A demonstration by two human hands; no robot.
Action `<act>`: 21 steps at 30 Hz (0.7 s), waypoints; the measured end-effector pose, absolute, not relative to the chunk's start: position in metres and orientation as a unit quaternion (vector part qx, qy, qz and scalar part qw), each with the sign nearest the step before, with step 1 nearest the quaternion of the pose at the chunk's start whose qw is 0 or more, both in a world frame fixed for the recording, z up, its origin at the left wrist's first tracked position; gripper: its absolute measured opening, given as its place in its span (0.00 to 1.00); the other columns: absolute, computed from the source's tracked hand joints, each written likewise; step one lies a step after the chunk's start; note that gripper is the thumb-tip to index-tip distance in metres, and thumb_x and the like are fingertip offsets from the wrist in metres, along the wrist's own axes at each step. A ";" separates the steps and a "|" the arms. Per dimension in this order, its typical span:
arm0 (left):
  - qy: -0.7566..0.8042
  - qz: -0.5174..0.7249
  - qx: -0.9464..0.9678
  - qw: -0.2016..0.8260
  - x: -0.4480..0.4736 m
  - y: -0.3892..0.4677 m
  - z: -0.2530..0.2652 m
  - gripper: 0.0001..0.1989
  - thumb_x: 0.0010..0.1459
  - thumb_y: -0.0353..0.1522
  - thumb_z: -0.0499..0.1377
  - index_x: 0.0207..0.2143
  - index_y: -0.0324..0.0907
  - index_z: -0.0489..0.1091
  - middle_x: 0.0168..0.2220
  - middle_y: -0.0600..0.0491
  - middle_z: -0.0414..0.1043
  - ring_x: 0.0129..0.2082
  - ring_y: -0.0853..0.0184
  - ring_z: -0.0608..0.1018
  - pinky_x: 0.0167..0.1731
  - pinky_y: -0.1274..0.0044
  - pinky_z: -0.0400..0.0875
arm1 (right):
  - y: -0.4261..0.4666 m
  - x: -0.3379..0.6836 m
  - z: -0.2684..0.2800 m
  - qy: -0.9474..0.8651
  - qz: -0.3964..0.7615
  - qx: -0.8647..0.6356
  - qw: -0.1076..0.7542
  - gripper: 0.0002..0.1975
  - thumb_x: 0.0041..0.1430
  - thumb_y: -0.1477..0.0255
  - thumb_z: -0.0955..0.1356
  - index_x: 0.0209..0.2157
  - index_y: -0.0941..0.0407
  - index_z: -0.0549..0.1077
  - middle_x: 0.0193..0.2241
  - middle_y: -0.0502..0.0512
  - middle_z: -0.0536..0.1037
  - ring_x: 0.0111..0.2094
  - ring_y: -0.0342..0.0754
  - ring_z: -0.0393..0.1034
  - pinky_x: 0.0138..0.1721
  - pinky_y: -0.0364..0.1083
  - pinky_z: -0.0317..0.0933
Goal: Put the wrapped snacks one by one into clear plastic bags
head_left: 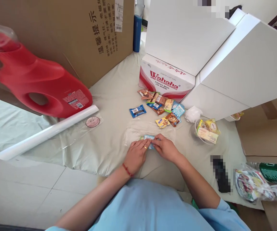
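Landmark: A white-and-red Wahaha carton [166, 78] stands on a pale cloth [111, 131], and every place below is reckoned from it.
Packet: A small light-blue packet [149, 137] lies in front of the carton, on the person's side, partly covered by fingers.
Clear plastic: A thin transparent sheet or bag [131, 134] spreads around the packet, in front of the carton; whether the packet lies inside or on top cannot be told.
Left hand: The left hand [135, 154] reaches toward the carton, nearly flat, its fingertips on the packet; whether the hidden thumb closes a pinch cannot be told.
Right hand: The right hand [166, 147] bends its fingers in at the packet's right end; contact looks likely, a firm hold cannot be confirmed.
Step in hand: Both hands appear to be settling or smoothing the packet against the plastic.
Next move: It seems to call for light fingertip work, one hand steadying the packet while the other controls the loose film.
Snacks: A cluster of wrapped snacks [160, 102] lies just before the carton, a dark-blue packet [137, 111] apart at its left.
Surroundings: A bowl [198, 135] of packets sits to the carton's front right; a red jug [53, 78] and white roll [49, 132] lie well to its left.
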State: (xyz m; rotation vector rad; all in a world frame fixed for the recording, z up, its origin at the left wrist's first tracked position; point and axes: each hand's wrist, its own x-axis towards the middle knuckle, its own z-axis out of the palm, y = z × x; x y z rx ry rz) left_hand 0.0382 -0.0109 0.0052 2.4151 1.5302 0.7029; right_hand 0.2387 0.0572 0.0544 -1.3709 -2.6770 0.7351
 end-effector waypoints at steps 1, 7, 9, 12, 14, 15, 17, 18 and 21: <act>0.519 0.225 0.818 0.103 0.039 -0.006 0.001 0.27 0.66 0.22 0.49 0.63 0.42 0.71 0.62 0.46 0.76 0.59 0.58 0.76 0.53 0.64 0.68 | 0.067 0.239 0.057 -0.861 0.234 -0.450 0.032 0.16 0.72 0.73 0.64 0.55 0.54 0.78 0.48 0.58 0.78 0.44 0.48 0.73 0.47 0.46 0.65; 0.506 0.197 0.833 0.106 0.035 -0.001 -0.007 0.25 0.67 0.24 0.50 0.63 0.46 0.71 0.63 0.48 0.74 0.60 0.58 0.75 0.54 0.64 0.67 | 0.128 0.221 0.061 -0.859 0.122 -0.496 0.013 0.24 0.70 0.70 0.66 0.64 0.61 0.70 0.55 0.66 0.77 0.59 0.60 0.62 0.61 0.56 0.57; 0.510 0.192 0.832 0.105 0.036 -0.003 -0.006 0.26 0.68 0.24 0.51 0.64 0.48 0.71 0.63 0.48 0.74 0.60 0.58 0.75 0.55 0.63 0.66 | 0.141 0.210 0.058 -0.861 0.109 -0.496 -0.026 0.27 0.68 0.68 0.69 0.65 0.62 0.68 0.56 0.68 0.77 0.60 0.62 0.60 0.61 0.57 0.56; 0.514 0.186 0.831 0.104 0.038 -0.003 -0.006 0.24 0.69 0.25 0.51 0.63 0.49 0.71 0.63 0.49 0.75 0.60 0.58 0.75 0.55 0.64 0.66 | 0.152 0.197 0.056 -0.849 0.118 -0.510 -0.071 0.17 0.67 0.68 0.69 0.55 0.60 0.77 0.48 0.66 0.79 0.57 0.61 0.63 0.56 0.55 0.57; 0.515 0.185 0.831 0.104 0.038 -0.003 -0.006 0.24 0.70 0.26 0.50 0.64 0.49 0.70 0.63 0.49 0.75 0.61 0.59 0.75 0.55 0.65 0.66 | 0.154 0.195 0.061 -0.847 0.125 -0.511 -0.075 0.11 0.67 0.71 0.68 0.47 0.58 0.80 0.43 0.64 0.80 0.54 0.60 0.64 0.53 0.54 0.58; 0.515 0.184 0.831 0.104 0.038 -0.003 -0.006 0.24 0.70 0.26 0.50 0.64 0.49 0.70 0.63 0.49 0.74 0.61 0.59 0.74 0.55 0.65 0.66 | 0.153 0.196 0.066 -0.855 0.121 -0.501 -0.061 0.10 0.68 0.71 0.67 0.45 0.58 0.80 0.44 0.64 0.79 0.53 0.60 0.64 0.52 0.53 0.58; 0.514 0.185 0.831 0.106 0.038 -0.004 -0.007 0.26 0.69 0.25 0.50 0.66 0.50 0.68 0.64 0.49 0.74 0.61 0.59 0.74 0.55 0.64 0.66 | 0.143 0.200 0.079 -0.882 0.103 -0.459 -0.018 0.11 0.69 0.71 0.66 0.43 0.57 0.80 0.47 0.63 0.77 0.52 0.58 0.64 0.51 0.52 0.58; 0.513 0.187 0.831 0.107 0.038 -0.004 -0.007 0.27 0.69 0.25 0.50 0.66 0.51 0.68 0.64 0.49 0.74 0.61 0.58 0.74 0.56 0.63 0.66 | 0.135 0.203 0.086 -0.895 0.096 -0.435 -0.004 0.11 0.70 0.71 0.65 0.43 0.57 0.80 0.48 0.62 0.76 0.51 0.57 0.65 0.50 0.50 0.58; 0.511 0.194 0.830 0.113 0.038 -0.003 -0.008 0.26 0.69 0.25 0.49 0.65 0.49 0.70 0.62 0.47 0.75 0.62 0.58 0.75 0.56 0.62 0.67 | 0.099 0.214 0.097 -0.921 0.100 -0.374 -0.036 0.12 0.73 0.72 0.63 0.46 0.55 0.79 0.45 0.59 0.75 0.42 0.51 0.68 0.40 0.46 0.58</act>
